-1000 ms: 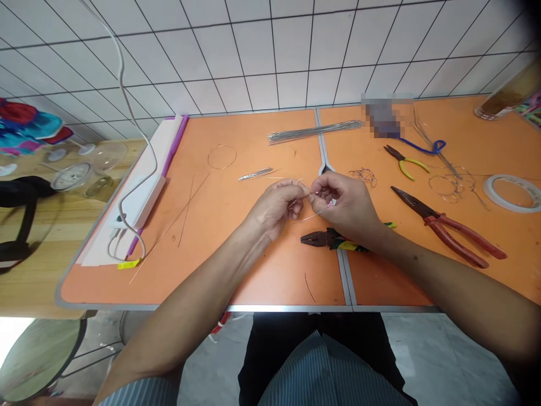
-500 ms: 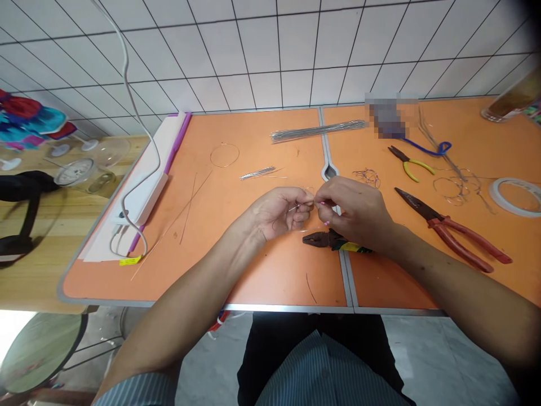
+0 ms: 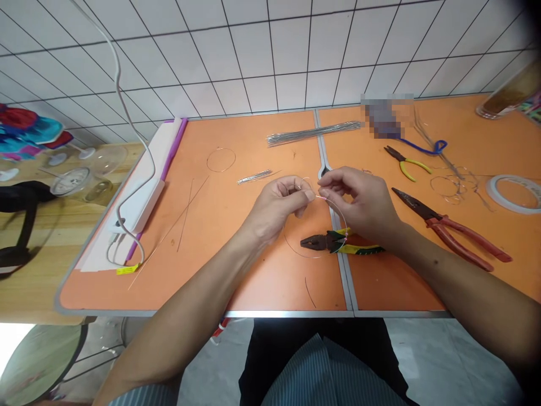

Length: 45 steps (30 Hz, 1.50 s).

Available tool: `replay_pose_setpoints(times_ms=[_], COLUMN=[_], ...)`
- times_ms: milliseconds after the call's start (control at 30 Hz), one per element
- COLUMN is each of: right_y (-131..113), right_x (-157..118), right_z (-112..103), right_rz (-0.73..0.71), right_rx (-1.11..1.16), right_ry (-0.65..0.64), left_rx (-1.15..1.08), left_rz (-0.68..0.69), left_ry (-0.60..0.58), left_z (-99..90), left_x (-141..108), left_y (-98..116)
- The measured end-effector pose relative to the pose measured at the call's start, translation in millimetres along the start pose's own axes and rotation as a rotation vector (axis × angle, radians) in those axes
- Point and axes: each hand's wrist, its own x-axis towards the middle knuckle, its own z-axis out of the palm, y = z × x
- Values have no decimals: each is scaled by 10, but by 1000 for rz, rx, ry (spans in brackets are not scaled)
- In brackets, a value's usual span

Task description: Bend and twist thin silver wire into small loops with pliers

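Between the fingers of my left hand (image 3: 284, 204) I pinch a thin wire ring (image 3: 310, 257), which hangs below both hands as a loop. My right hand (image 3: 363, 197) has its thumb and forefinger pressed together at the same wire, a short gap from the left fingertips. Tiny pinkish bits sit along the wire near the right fingers. Behind the loop lie dark combination pliers (image 3: 319, 242) with yellow and green handles, partly under the right hand. A short piece of dark wire (image 3: 310, 292) rests near the table's front edge.
Red-handled pliers (image 3: 448, 231), small yellow-handled pliers (image 3: 408, 162) and a white tape roll (image 3: 513, 194) lie at right. A wire bundle (image 3: 313, 133), short wires (image 3: 254, 177) and another ring (image 3: 221, 160) lie farther back. A white power strip (image 3: 143, 208) with a cable is left.
The left hand has turned so its back faces up more. The wire loop now shows hanging below the hands, and the right hand has moved slightly away from the left.
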Motion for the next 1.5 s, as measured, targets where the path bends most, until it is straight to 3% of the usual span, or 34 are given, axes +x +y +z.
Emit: replay_pose_setpoints(times_ms=[67,133,433,633,1067,1500], right_y=[-28,-66,-137,-84,-4,-41], right_x=[37,66,71,55,20,21], right_z=[-40,-81,-103,-51,49,71], right_rz=[225,343,451,525,618,633], right_rx=[240,373,455,617,876,846], right_ry=[-45,-110,-170,-215,-229,-189], left_rx=[68,155,386,468,522,533], left_rz=[72,126,247,413,364,318], left_ry=[31,75,172,118,156,213], left_z=[22,44,52,36,43,83], left_x=[-14,-34,-49,-49,-59,-100], left_y=[14,33,-5,-55,-38,1])
